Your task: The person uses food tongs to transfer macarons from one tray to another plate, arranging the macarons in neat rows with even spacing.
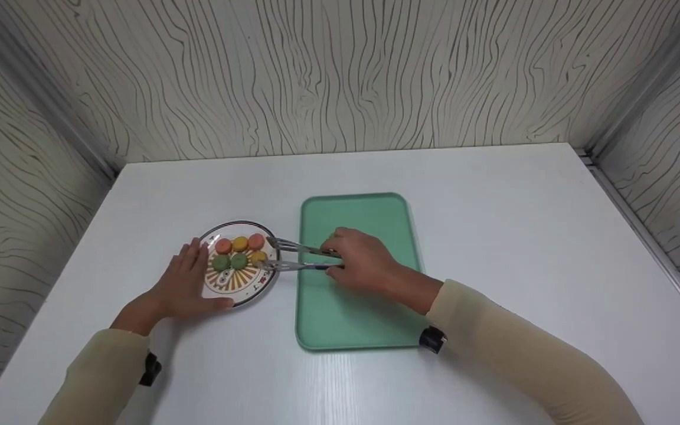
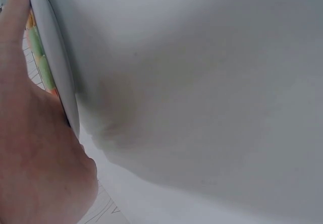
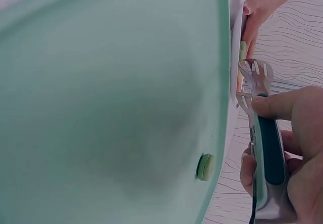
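A round patterned plate carries several macarons: two pinkish-orange ones, two yellow ones and two green ones. Along the plate's left rim rests my left hand, fingers extended and thumb at the near edge. My right hand grips metal tongs with dark handles above the green tray. The tongs' slotted ends are spread apart over the plate's right side, the nearer one by the right-hand yellow macaron. In the right wrist view, a green macaron sits on the tray near its edge.
The white table holds the plate on the left and the tray at its middle. Wood-grain patterned panels enclose the back and both sides. A dark wrist device hangs under the right sleeve, another under the left.
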